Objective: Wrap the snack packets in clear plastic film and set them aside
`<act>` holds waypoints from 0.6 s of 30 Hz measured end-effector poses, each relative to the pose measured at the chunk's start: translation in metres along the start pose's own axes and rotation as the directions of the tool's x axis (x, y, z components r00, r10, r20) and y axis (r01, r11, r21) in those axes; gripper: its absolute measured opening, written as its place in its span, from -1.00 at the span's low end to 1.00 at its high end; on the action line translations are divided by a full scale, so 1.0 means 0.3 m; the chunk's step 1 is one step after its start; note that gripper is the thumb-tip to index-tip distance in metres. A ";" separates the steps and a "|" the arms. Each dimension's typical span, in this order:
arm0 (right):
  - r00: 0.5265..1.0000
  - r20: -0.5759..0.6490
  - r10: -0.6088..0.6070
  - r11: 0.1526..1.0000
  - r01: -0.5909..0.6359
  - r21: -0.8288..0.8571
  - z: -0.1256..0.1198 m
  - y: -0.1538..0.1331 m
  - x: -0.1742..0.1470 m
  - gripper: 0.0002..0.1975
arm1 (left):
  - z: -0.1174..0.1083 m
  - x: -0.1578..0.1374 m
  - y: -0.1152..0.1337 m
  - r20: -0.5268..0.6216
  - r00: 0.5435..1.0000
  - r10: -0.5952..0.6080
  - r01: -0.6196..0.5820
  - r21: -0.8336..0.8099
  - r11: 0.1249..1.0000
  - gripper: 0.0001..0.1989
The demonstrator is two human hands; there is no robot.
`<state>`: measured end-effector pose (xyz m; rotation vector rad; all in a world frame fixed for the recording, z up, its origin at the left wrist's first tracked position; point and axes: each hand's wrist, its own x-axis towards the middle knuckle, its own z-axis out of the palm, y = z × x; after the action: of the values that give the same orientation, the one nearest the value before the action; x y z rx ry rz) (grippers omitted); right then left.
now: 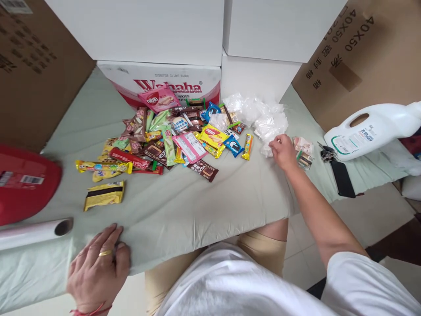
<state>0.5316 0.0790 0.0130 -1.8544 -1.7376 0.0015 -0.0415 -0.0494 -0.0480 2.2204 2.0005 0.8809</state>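
My left hand (98,263) lies flat on the pale green cloth at the table's front edge, a ring on one finger and nothing in its grip. My right hand (283,151) is closed, its fingertips pinching the near edge of a clear plastic bag (268,127) in a crumpled heap. Left of that heap spreads a pile of wrapped snacks, among them a yellow wafer pack (213,135), a pink-and-white pack (190,147) and a brown cocoa bar (204,170). Closer to my left hand is a yellow pack with a dark band (104,195).
Stacked white boxes (164,30) and a Wahaha carton (121,81) stand behind. Cardboard (362,57) flanks the right. A white detergent bottle (371,127), black phone (342,179), keys (327,153) and small packs (305,160) lie right; a red container (26,188) and a roll (36,232) left.
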 end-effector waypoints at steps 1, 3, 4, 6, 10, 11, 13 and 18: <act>1.000 -0.018 0.002 0.998 -0.001 0.055 -0.009 -0.006 0.005 -0.84 | -0.007 0.000 0.005 0.003 1.000 0.001 0.000 -0.038 0.999 -0.40; 0.997 -0.072 -0.012 0.977 0.028 0.213 -0.039 -0.019 -0.008 -0.90 | -0.025 0.000 0.036 -0.018 1.000 -0.019 0.016 -0.123 0.992 -0.63; 0.995 -0.099 -0.016 0.951 0.045 0.306 -0.056 -0.031 -0.025 -0.93 | -0.034 0.003 0.065 -0.034 0.999 -0.039 0.032 -0.168 0.985 -0.73; 0.992 -0.123 0.008 0.875 0.053 0.481 -0.079 -0.068 -0.070 -0.99 | -0.047 0.021 0.149 -0.025 0.993 -0.119 0.108 -0.275 0.956 -0.86; 0.993 -0.041 0.111 0.736 -0.055 0.675 -0.058 -0.218 -0.175 -0.90 | -0.006 0.117 0.403 0.462 0.873 -0.153 0.449 -0.644 0.620 -0.77; 0.992 -0.010 0.122 0.714 -0.081 0.695 -0.041 -0.267 -0.199 -0.89 | 0.021 0.150 0.473 0.554 0.824 -0.115 0.530 -0.685 0.500 -0.71; 0.993 0.049 0.107 0.681 -0.109 0.724 -0.003 -0.364 -0.242 -0.91 | 0.092 0.214 0.600 0.657 0.754 0.017 0.618 -0.718 0.321 -0.62; 0.985 0.172 0.032 0.602 -0.156 0.783 0.073 -0.489 -0.318 -0.95 | 0.271 0.338 0.734 0.612 0.776 0.154 0.578 -0.787 0.215 -0.62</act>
<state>0.3756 -0.0029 0.0186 -1.2566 -1.3543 0.8469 0.1941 0.0335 0.0069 1.1116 0.8775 0.8493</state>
